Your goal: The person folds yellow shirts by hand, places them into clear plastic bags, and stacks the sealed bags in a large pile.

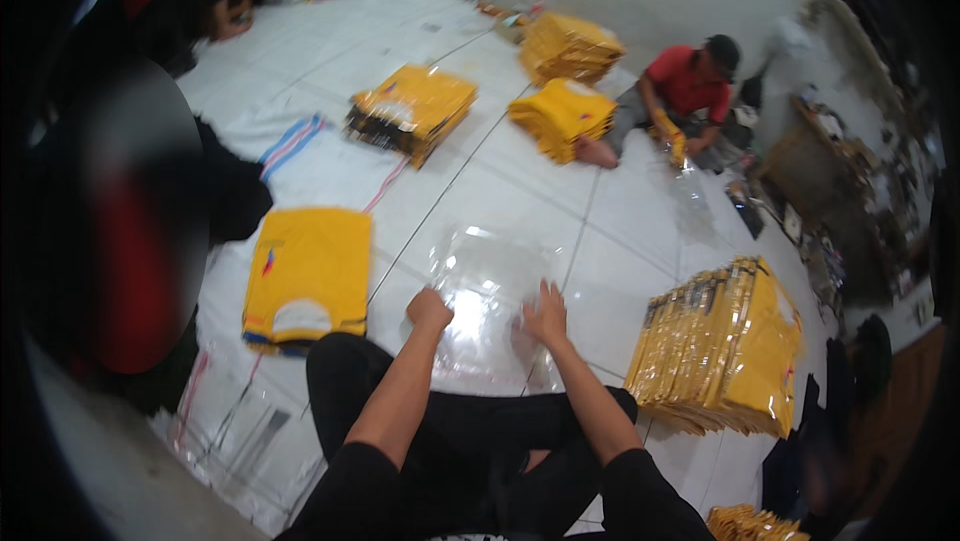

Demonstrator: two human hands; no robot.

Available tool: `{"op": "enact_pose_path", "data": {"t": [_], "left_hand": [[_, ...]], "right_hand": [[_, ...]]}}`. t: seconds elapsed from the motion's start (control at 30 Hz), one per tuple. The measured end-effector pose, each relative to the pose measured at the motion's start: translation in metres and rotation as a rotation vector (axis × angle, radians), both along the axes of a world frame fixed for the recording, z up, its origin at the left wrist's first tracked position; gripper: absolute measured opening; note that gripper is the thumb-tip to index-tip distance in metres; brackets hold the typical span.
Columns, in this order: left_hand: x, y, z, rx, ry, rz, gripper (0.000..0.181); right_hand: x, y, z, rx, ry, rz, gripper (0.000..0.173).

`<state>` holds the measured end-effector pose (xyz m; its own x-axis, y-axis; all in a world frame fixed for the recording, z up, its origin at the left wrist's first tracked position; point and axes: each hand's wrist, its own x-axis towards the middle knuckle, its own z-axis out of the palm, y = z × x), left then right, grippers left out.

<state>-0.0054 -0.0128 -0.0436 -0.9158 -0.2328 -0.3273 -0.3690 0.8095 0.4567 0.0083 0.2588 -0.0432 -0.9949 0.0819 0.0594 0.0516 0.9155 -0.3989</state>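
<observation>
A clear plastic bag lies flat on the white tiled floor before my crossed legs. My left hand is closed at the bag's left edge; its fingers curl inward and it seems to pinch the plastic. At the bag's right side, my right hand has its fingers spread. To the left of the bag, a stack of folded yellow shirts rests on white sheeting. On the right stands a large pile of yellow shirts in clear bags, leaning in a row.
Farther off are bagged yellow shirts, another yellow pile and a taller one. A seated person in red handles a yellow item at the upper right. Someone dark-clothed is close at left. More plastic bags lie lower left.
</observation>
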Motion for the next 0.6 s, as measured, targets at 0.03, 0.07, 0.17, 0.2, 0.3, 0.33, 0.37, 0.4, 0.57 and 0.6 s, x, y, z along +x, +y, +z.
{"op": "enact_pose_path", "data": {"t": [0.03, 0.07, 0.17, 0.2, 0.3, 0.33, 0.37, 0.4, 0.57, 0.6], "left_hand": [[0.002, -0.008, -0.008, -0.036, -0.004, 0.022, 0.038], [-0.002, 0.005, -0.006, -0.010, -0.036, -0.028, 0.038], [-0.005, -0.011, -0.008, -0.045, 0.005, -0.022, 0.039], [-0.001, 0.005, 0.009, -0.034, -0.018, -0.031, 0.037], [-0.004, -0.001, 0.002, -0.060, -0.048, -0.036, 0.034], [0.003, 0.004, 0.006, -0.067, -0.054, -0.043, 0.033], [0.006, 0.000, 0.009, -0.079, -0.061, -0.035, 0.033], [0.005, -0.010, 0.011, -0.082, -0.071, -0.016, 0.034], [0.002, -0.007, 0.008, 0.007, -0.137, 0.000, 0.037], [0.001, -0.006, 0.007, 0.037, -0.125, 0.019, 0.036]], "right_hand": [[0.011, 0.006, 0.006, -0.040, -0.078, -0.060, 0.075], [0.023, 0.045, -0.001, 0.017, -0.061, -0.118, 0.071], [0.059, 0.063, 0.011, 0.002, -0.126, -0.228, 0.055], [0.070, 0.084, 0.013, -0.016, -0.198, -0.331, 0.047], [0.097, 0.075, 0.022, 0.058, -0.424, -0.221, 0.050], [0.109, 0.074, 0.023, 0.096, -0.503, -0.205, 0.053], [0.115, 0.062, 0.033, 0.100, -0.518, -0.191, 0.048], [0.119, 0.041, 0.051, 0.105, -0.537, -0.163, 0.042], [0.106, 0.051, 0.024, 0.081, -0.681, -0.137, 0.064], [0.104, 0.054, 0.012, 0.061, -0.675, -0.168, 0.056]]}}
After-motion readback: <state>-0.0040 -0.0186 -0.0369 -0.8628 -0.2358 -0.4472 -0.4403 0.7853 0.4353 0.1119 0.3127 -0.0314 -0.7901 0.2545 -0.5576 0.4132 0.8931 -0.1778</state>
